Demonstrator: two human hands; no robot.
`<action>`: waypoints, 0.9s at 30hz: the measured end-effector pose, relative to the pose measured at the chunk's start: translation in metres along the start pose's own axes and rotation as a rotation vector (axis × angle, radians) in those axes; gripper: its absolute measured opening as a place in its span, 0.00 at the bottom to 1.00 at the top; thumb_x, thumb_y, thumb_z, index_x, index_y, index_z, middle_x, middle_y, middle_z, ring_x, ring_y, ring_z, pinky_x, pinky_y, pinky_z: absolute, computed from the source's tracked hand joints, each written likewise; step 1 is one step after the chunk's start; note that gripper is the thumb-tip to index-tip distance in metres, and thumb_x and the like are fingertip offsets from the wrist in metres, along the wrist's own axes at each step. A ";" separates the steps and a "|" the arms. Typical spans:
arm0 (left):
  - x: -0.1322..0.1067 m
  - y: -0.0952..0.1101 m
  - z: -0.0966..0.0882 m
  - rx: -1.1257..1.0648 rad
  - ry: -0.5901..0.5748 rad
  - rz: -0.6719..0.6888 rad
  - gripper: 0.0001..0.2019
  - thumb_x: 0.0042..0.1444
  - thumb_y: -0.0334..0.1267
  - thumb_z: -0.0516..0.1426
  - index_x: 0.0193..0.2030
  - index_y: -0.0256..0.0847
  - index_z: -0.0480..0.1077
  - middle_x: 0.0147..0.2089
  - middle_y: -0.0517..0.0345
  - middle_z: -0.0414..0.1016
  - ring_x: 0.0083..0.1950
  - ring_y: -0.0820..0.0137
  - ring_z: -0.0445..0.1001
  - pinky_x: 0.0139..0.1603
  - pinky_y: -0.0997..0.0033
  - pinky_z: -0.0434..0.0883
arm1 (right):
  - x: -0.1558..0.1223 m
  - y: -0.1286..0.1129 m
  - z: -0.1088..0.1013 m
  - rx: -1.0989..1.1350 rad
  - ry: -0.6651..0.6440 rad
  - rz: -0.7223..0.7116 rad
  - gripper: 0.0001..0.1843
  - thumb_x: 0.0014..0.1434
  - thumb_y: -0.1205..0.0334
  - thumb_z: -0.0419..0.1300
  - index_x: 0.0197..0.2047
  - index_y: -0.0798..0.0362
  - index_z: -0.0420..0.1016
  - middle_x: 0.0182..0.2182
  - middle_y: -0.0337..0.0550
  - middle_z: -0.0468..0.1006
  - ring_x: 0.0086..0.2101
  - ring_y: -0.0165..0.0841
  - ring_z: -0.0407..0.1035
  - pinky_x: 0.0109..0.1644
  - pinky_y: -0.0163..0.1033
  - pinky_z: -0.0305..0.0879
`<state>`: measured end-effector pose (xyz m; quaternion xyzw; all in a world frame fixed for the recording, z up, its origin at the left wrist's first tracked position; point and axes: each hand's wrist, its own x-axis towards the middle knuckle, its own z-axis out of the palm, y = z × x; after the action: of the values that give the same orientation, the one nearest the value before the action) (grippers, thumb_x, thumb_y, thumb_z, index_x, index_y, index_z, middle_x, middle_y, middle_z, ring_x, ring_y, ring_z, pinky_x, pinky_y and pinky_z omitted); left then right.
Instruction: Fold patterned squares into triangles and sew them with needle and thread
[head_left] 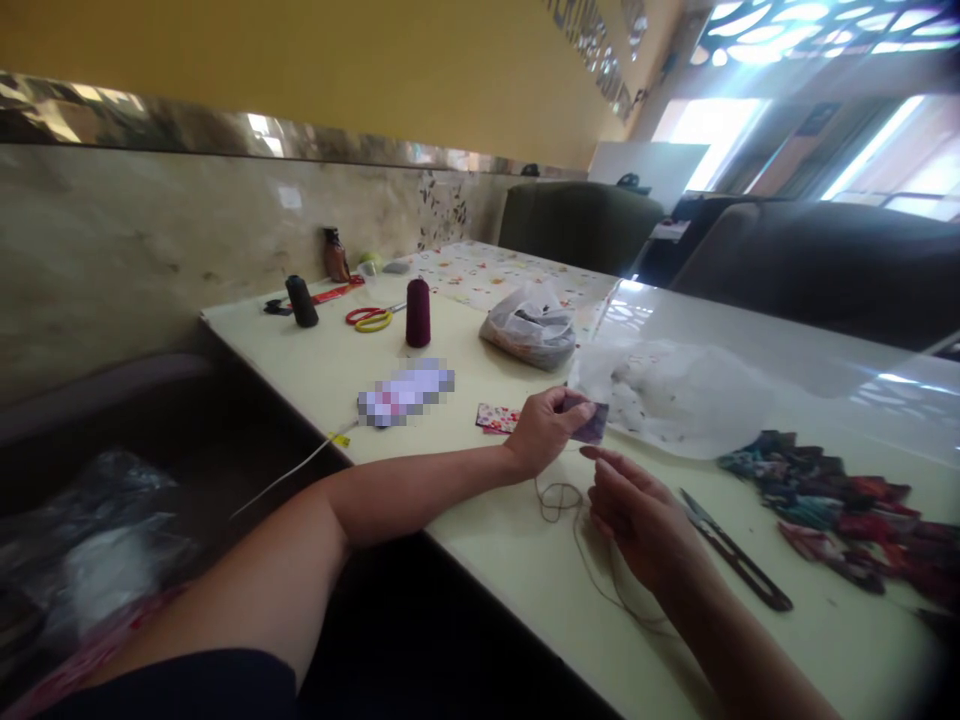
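Note:
My left hand (546, 432) pinches a small dark purple rectangular piece of fabric (590, 423) between thumb and fingers, above the table. Just below and to the right, my right hand (630, 505) is closed, index finger and thumb together near the fabric's lower edge. Whatever lies between those fingertips is too small to make out. A brown thread (561, 503) hangs in loops beneath both hands and trails across the tabletop. Behind my left hand lies a flowered strip of cloth (496, 417), partly covered by the hand.
Thread snips (739, 555) and gathered dark printed cloth (832, 500) lie at the right. Beyond my hands sit a white plastic sheet (697, 400), a filled plastic bag (529, 335), a maroon thread cone (418, 313), a dark cone (301, 301), scissors (371, 319) and a blurred-out phone-like object (406, 392) with a cable.

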<state>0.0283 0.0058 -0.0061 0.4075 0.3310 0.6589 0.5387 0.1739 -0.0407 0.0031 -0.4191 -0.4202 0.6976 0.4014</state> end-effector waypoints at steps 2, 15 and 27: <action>-0.009 0.003 0.003 0.136 -0.046 0.069 0.17 0.51 0.49 0.66 0.36 0.36 0.73 0.33 0.55 0.74 0.33 0.72 0.72 0.39 0.67 0.73 | 0.001 0.002 0.001 0.027 -0.003 -0.023 0.26 0.46 0.50 0.77 0.44 0.50 0.75 0.19 0.25 0.48 0.18 0.22 0.44 0.20 0.29 0.49; 0.011 0.009 -0.005 0.104 0.128 0.077 0.09 0.57 0.41 0.62 0.38 0.36 0.71 0.31 0.60 0.72 0.31 0.75 0.70 0.36 0.73 0.73 | 0.002 0.005 -0.008 -0.025 -0.182 0.085 0.22 0.53 0.48 0.73 0.28 0.53 0.67 0.20 0.27 0.44 0.20 0.20 0.40 0.20 0.28 0.47; 0.010 0.025 0.001 -0.083 0.160 -0.085 0.05 0.61 0.36 0.58 0.40 0.39 0.65 0.31 0.61 0.72 0.25 0.73 0.75 0.27 0.73 0.74 | 0.000 0.002 -0.004 -0.032 -0.112 0.098 0.22 0.51 0.49 0.74 0.32 0.52 0.68 0.19 0.27 0.47 0.20 0.21 0.43 0.20 0.29 0.51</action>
<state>0.0174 0.0102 0.0184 0.3164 0.3623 0.6791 0.5545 0.1771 -0.0401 0.0004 -0.4060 -0.4321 0.7319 0.3358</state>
